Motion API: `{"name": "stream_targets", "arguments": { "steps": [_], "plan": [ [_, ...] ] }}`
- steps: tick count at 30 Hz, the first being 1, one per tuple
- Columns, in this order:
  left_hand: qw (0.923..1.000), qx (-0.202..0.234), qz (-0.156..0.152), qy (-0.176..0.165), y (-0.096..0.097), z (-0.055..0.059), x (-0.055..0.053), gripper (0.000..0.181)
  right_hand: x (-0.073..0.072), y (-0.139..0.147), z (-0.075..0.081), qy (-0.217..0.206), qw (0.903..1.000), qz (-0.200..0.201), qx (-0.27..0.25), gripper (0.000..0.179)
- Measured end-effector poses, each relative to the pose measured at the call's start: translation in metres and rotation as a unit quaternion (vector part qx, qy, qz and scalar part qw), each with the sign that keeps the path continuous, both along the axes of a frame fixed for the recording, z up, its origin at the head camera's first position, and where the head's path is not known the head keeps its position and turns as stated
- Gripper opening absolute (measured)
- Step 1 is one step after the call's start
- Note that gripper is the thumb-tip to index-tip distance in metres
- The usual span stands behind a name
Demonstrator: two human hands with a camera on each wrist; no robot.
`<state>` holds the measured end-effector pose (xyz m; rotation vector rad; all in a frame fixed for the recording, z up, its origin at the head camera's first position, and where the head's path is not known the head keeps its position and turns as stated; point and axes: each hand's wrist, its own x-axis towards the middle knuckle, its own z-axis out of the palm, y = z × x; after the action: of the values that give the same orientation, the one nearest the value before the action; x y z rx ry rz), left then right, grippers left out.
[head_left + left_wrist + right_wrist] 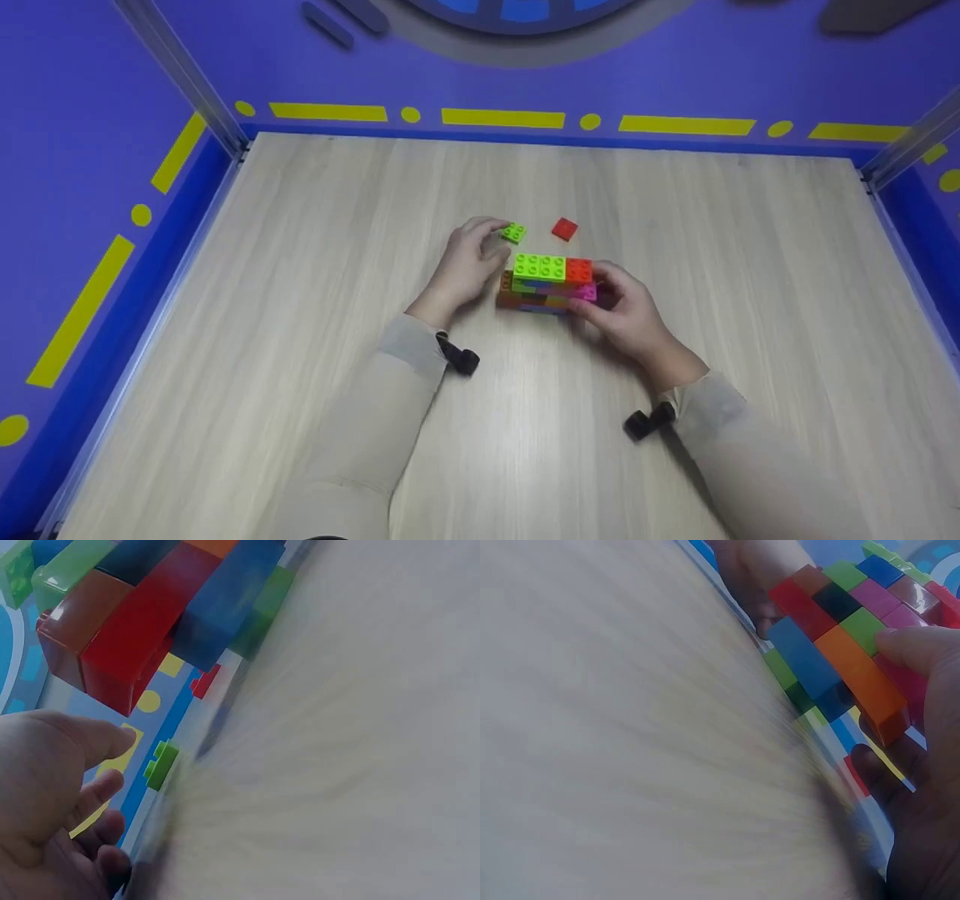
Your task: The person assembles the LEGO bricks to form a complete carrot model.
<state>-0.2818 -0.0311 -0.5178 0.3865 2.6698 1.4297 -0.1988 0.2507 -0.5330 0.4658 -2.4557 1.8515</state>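
A block of stacked toy building bricks (540, 268) in many colours stands in the middle of the table, bright green and red studs on top. My right hand (634, 311) grips its right end; the thumb (907, 645) lies on the front side and fingers reach behind. Beyond the stack's left end is a small loose green brick (514, 232), also in the left wrist view (161, 765). My left hand (469, 262) is beside that brick, thumb and fingers apart, with nothing held. Whether a fingertip touches the green brick, I cannot tell.
A loose red brick (565, 229) lies behind the stack, right of the green one. The pale wooden table (337, 225) ends at blue panels (525, 82) with yellow marks at the back and sides.
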Motion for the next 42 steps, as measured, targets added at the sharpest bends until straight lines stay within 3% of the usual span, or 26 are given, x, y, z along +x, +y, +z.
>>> {"name": "stream_targets", "arguments": {
  "steps": [6, 11, 17, 31, 36, 39, 42],
  "plan": [
    [0.9956, -0.092, -0.001, 0.019, 0.0013, -0.0032, -0.0041, 0.05, -0.0017, -0.0002, -0.0007, -0.003, 1.0, 0.006, 0.0, 0.051],
    [0.9887, -0.139, 0.018, 0.055, 0.0018, -0.0017, -0.0032, 0.035, -0.0004, 0.0008, 0.0016, -0.01, 0.9999, 0.003, -0.002, 0.051],
    [0.9866, -0.137, 0.029, 0.083, 0.0012, -0.0006, -0.0018, 0.023, -0.0002, 0.0001, 0.0014, -0.004, 1.0, -0.001, -0.005, 0.052],
    [0.9881, -0.133, 0.033, 0.071, 0.002, 0.0006, 0.0001, 0.015, -0.0004, 0.0004, 0.0011, -0.012, 0.9999, -0.004, -0.006, 0.052],
    [0.9927, -0.095, 0.044, 0.06, -0.001, -0.0001, 0.001, 0.023, 0.0, 0.0002, 0.0013, -0.016, 0.9998, -0.005, -0.006, 0.051],
    [0.9965, -0.032, 0.058, 0.051, -0.0034, -0.0002, 0.0007, 0.035, 0.0001, -0.0002, 0.0018, -0.016, 0.9998, -0.005, -0.006, 0.051],
    [0.9954, 0.042, 0.07, 0.051, -0.0061, -0.0013, 0.0, 0.044, 0.0, -0.0006, 0.0023, -0.014, 0.9999, -0.004, -0.008, 0.051]
  ]
}}
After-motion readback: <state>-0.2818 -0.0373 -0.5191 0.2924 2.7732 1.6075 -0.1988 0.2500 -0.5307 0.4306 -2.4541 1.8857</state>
